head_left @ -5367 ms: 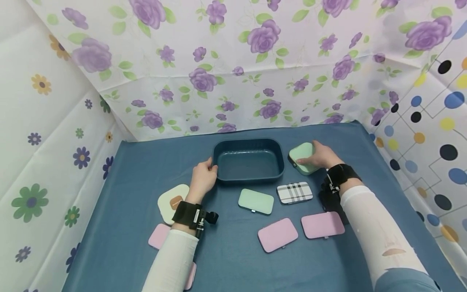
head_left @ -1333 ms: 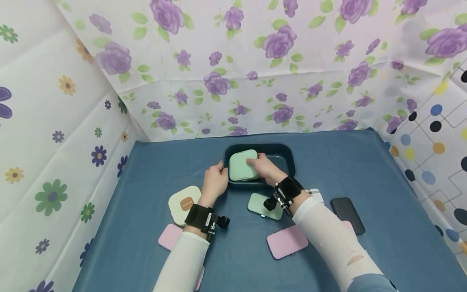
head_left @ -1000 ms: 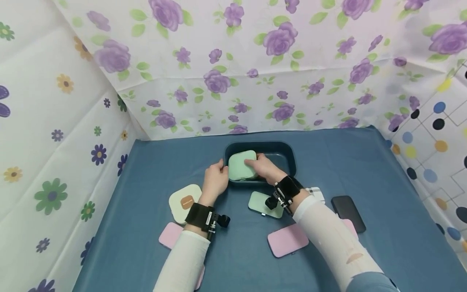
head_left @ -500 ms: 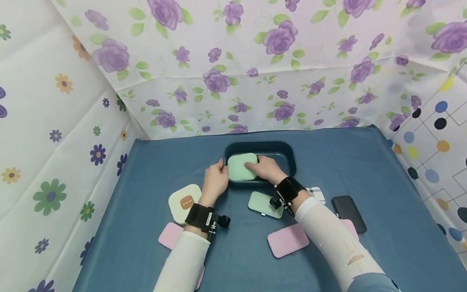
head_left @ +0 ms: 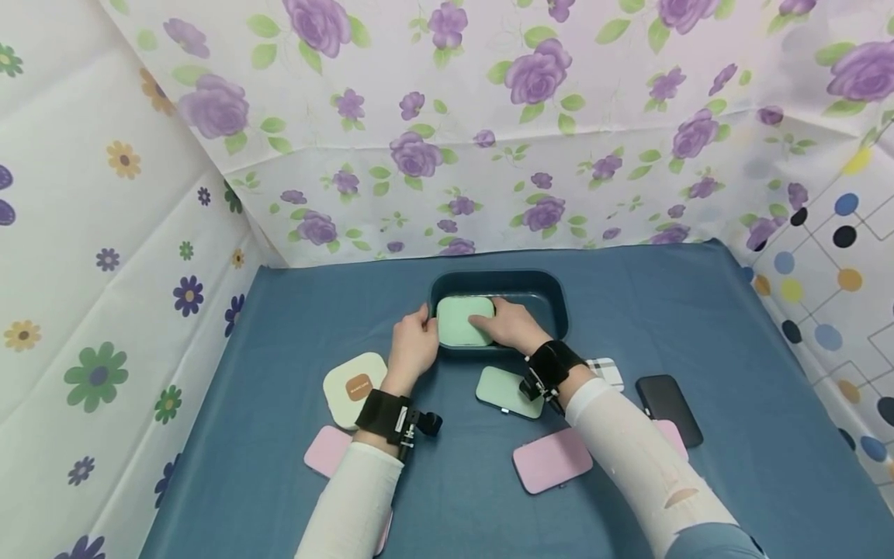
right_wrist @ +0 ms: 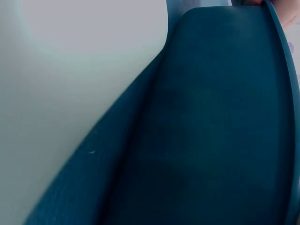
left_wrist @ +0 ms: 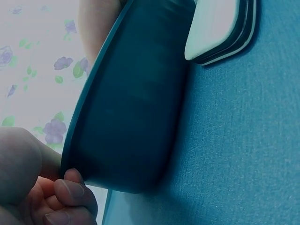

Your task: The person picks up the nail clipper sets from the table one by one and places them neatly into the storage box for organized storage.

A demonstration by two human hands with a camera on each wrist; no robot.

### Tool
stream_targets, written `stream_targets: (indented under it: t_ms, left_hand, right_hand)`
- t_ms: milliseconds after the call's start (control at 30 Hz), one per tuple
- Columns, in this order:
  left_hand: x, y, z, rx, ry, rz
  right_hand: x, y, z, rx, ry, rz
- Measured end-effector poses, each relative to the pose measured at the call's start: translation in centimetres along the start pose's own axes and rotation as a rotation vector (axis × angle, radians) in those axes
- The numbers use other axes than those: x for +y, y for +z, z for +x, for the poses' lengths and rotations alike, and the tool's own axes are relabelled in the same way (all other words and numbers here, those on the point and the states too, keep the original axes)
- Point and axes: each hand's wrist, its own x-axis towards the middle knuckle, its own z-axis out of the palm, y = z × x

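Note:
A dark blue rectangular bin (head_left: 548, 310) stands at the far middle of the cloth. At its left end my left hand (head_left: 414, 343) grips the rim; in the left wrist view the curled fingers (left_wrist: 75, 194) pinch the bin's corner. My right hand (head_left: 515, 324) reaches in over the front rim and holds a mint green rounded case (head_left: 457, 320) by its right side, thumb on top. That case lies flat within the left half of the bin, its sides nearly parallel to the walls. The right wrist view shows the bin's outer wall (right_wrist: 201, 117), with the right hand mostly hidden.
In front of the bin lies a flat green case (head_left: 499, 390), partly behind the wrist camera. Nearby are a pink case (head_left: 552, 460), a partly covered plaid case (head_left: 606, 374) and a black phone-like slab (head_left: 669, 410). A cream case (head_left: 349, 388) and another pink case (head_left: 324, 450) lie left.
The right hand has carried the mint green case from right of the bin into its left half. Over the last second the case has turned slightly and straightened. The left hand stays at the rim.

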Motion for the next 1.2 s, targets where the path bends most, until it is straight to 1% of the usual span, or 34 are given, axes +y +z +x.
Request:
stream_targets:
  t_ms: [167, 267, 400, 433, 533, 567, 633, 700, 767, 833, 900, 1033, 1100, 1200]
  left_hand:
    - [0.1, -0.1, 0.0, -0.011, -0.007, -0.008]
    - [0.0, -0.1, -0.1, -0.019, -0.012, -0.010]
    - [-0.1, -0.1, -0.1, -0.016, 0.000, -0.019]
    - [-0.1, -0.1, -0.1, -0.015, 0.004, -0.022]
    - [0.0, -0.1, 0.0, -0.013, 0.010, -0.027]
    - [0.0, -0.1, 0.0, -0.014, 0.009, -0.026]
    - [0.0, -0.1, 0.1, -0.018, 0.007, -0.023]
    - [-0.1, -0.2, 0.1, -0.018, 0.007, -0.021]
    - [-0.1, -0.2, 0.0, -0.013, 0.005, -0.021]
    - [-0.1, -0.3, 0.0, -0.009, 0.005, -0.021]
    - [-0.1, -0.3, -0.1, -0.004, 0.006, -0.024]
    - [-0.2, -0.2, -0.1, -0.011, 0.012, -0.023]
    - [-0.2, -0.1, -0.1, -0.017, 0.016, -0.025]
    - [-0.1, -0.2, 0.0, -0.014, 0.014, -0.034]
  right_hand:
    - [0.4, -0.6, -0.3, -0.029, -0.037, -0.012]
    - [0.9, -1.2, -0.6, -0.064, -0.048, 0.010]
    - [1.4, -2.3, -1.3, -0.092, -0.064, 0.050]
    - [1.5, -2.7, -1.5, -0.082, -0.086, 0.052]
    - [1.9, -4.3, -2.5, -0.036, -0.152, 0.104]
    - [2.1, -4.9, -2.9, -0.010, -0.178, 0.123]
    - [2.8, -6.4, -3.5, 0.045, -0.204, 0.162]
    - [3.5, -7.8, -4.1, 0.102, -0.188, 0.187]
    - [4.7, -9.0, -4.4, 0.157, -0.155, 0.185]
    - [5.9, -9.7, -4.6, 0.176, -0.109, 0.176]
    - [7.0, -9.9, -4.8, 0.165, -0.070, 0.180]
    - [8.6, -9.8, -5.4, 0.115, -0.009, 0.191]
    - [9.1, -9.9, -5.5, 0.083, 0.000, 0.185]
    - [9.5, -10.1, -5.4, 0.021, -0.015, 0.162]
